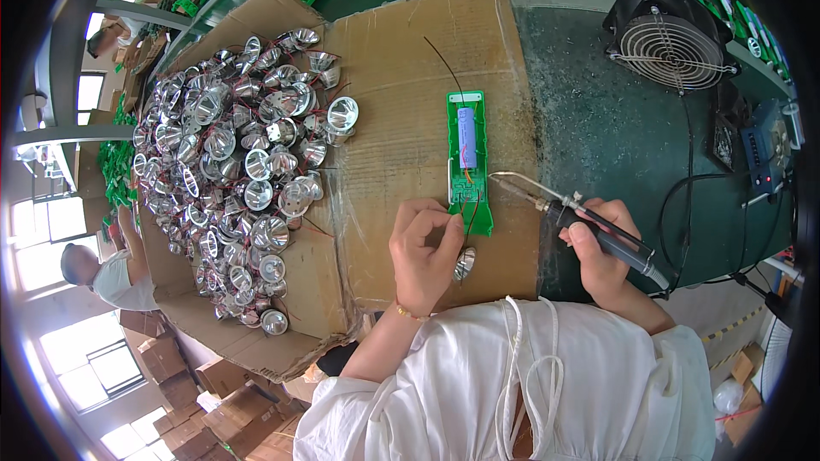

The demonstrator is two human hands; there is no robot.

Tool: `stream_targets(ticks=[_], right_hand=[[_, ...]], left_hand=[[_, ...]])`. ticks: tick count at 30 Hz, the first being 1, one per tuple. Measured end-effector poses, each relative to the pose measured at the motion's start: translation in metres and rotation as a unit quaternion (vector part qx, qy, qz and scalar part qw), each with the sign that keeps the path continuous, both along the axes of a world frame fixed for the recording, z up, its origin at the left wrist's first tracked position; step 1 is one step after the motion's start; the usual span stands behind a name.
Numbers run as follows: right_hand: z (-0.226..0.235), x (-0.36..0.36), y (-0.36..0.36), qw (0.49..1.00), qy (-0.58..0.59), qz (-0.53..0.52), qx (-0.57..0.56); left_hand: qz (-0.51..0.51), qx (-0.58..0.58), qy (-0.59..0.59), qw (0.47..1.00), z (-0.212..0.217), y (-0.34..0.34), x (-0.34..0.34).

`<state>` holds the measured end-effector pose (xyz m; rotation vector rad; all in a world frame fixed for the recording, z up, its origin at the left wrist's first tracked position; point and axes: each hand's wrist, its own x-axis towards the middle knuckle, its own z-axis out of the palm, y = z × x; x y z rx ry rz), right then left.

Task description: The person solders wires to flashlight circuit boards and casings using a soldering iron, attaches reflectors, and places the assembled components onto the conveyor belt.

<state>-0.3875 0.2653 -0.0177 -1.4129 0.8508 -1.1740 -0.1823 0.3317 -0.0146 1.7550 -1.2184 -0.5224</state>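
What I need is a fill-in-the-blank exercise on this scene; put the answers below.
1. A soldering iron is in the person's ____ hand.
2. The case around the battery is coloured ____.
3. The box of reflectors lies to the ____ of the case.

Missing words: right; green; left.

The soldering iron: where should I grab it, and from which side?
Probably best by its thick dark handle, coming from the right, as the right hand does. It's long and rounded, so easy to grip; the thin metal tip points left toward the green casing and could be hot.
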Motion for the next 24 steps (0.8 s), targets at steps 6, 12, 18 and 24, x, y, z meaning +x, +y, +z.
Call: stream_targets(ticks=[6,12,18,24], right_hand=[[-0.002,-0.027,-0.02,0.997,0.025,-0.068,-0.003],[-0.015,-0.038,-0.031,0.992,0.029,-0.119,0.032],[-0.017,-0.031,-0.035,0.989,0.024,-0.121,0.08],[-0.014,-0.035,-0.036,0.987,0.033,-0.106,0.117]], left_hand=[[0.103,0.001,0.305,0.947,0.015,-0.004,0.003],[-0.04,0.147,-0.044,0.987,0.026,-0.048,0.02],[-0.052,0.115,-0.131,0.983,0.04,-0.243,0.057],[0.136,0.093,-0.386,0.907,0.026,-0.346,0.16]])
